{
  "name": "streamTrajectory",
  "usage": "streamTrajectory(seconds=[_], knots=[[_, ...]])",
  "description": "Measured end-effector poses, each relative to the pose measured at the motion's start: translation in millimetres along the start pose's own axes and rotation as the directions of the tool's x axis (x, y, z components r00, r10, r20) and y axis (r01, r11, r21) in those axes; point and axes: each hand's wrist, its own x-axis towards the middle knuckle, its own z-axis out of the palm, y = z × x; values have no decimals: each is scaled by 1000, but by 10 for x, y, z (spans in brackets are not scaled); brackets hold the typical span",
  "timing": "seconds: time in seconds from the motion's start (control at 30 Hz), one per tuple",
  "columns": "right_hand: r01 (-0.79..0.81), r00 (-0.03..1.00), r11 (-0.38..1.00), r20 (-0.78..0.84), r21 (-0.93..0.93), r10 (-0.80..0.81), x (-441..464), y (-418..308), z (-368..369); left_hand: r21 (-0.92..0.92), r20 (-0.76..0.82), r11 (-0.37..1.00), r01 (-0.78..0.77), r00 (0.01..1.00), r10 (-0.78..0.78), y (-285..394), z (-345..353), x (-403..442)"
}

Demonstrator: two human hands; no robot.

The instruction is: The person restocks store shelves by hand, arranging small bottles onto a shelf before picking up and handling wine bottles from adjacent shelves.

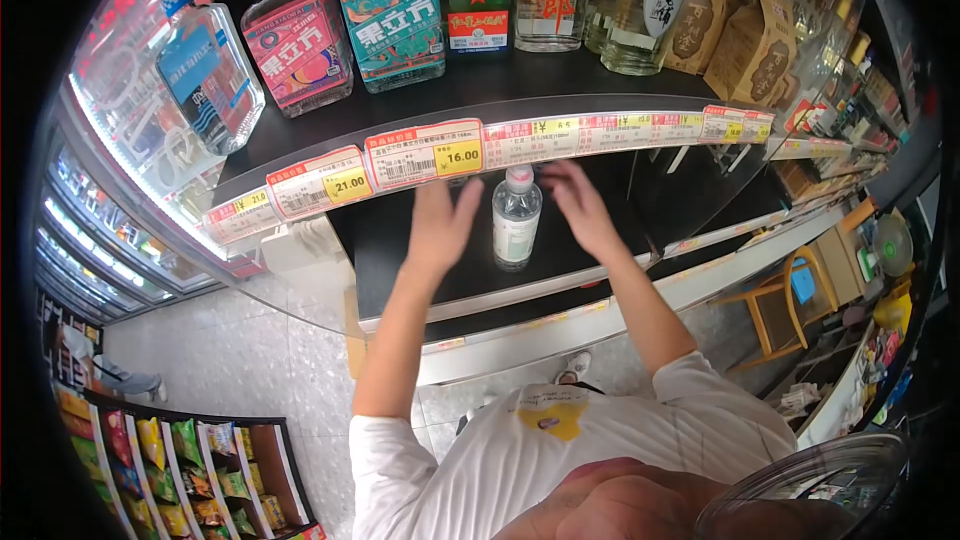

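Observation:
A clear plastic bottle (517,225) with a pinkish-white cap and a pale label stands upright on a black lower shelf (440,285). To its left, my left hand (444,225) is open, thumb apart, its other fingertips hidden under the upper shelf's price strip. My right hand (580,202) is on the bottle's other side, fingers spread and pointing toward the cap. A gap shows between each hand and the bottle, and neither holds anything.
Above, a black shelf carries a pink-labelled bottle (298,45), a teal-labelled bottle (391,20) and several others. Price tags (425,153) line its curved edge. Snack racks (190,460) stand lower left, near another person (100,365). A wooden chair (785,305) is at right.

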Motion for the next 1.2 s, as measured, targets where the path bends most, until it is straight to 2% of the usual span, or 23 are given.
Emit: streamTrajectory(seconds=[0.07,0.1,0.13,0.23,0.33,0.37,0.4,0.47,0.5,0.6,0.63,0.67,0.73,0.8,0.83,0.93,0.97,1.03,1.2], knots=[[11,993,998,113,66,-19,-274,-140,236,98,62,993,64,996,-71,-288,-59,268],[-33,981,996,194,78,17,-379,-225,312,237,11,967,-89,996,89,-674,21,399],[93,983,995,158,-22,-89,-429,-381,440,374,-15,899,-227,968,251,-1072,147,497],[9,999,990,51,-139,-2,-503,-349,618,382,-21,857,-346,924,382,-1524,370,697],[1,1000,965,26,-264,7,-518,-329,654,432,-97,851,-299,923,373,-1655,557,784],[-13,999,962,34,-273,23,-507,-352,641,563,-87,773,-293,909,408,-1708,579,768],[-30,998,959,43,-281,44,-500,-356,621,541,-116,786,-300,899,422,-1652,559,755],[-14,998,964,56,-265,30,-498,-268,560,493,-63,859,-136,980,191,-1468,477,701],[-1,998,967,61,-254,17,-479,-256,533,590,-62,790,-169,966,253,-1435,458,681],[-35,999,983,-6,-182,34,-445,-320,382,562,-49,805,-189,964,261,-1264,377,496],[-46,998,975,-46,-220,37,-424,-288,297,529,-57,831,-172,970,237,-1199,343,427],[-33,996,958,-84,-285,9,-394,-154,187,491,-43,864,-113,987,154,-1133,304,351],[-100,988,960,-143,-261,64,-299,-77,-35,417,-4,909,18,1000,-18,-632,143,224],[-95,981,957,-189,-274,43,-167,-31,-231,437,-67,899,-34,995,70,-352,74,61],[-48,978,978,-210,-202,4,-105,-12,-289,426,-75,904,-36,994,75,-255,60,-27],[-77,971,963,-240,-259,13,125,232,-563,356,-56,935,10,998,10,-19,31,-280],[-78,970,962,-242,-261,13,190,292,-611,370,-99,928,-34,992,75,23,67,-358],[-78,970,960,-242,-268,11,315,356,-670,354,-92,935,-35,993,72,123,113,-494],[-43,961,852,-253,-521,-107,557,596,-692,256,-68,965,-61,994,80,359,266,-655]])
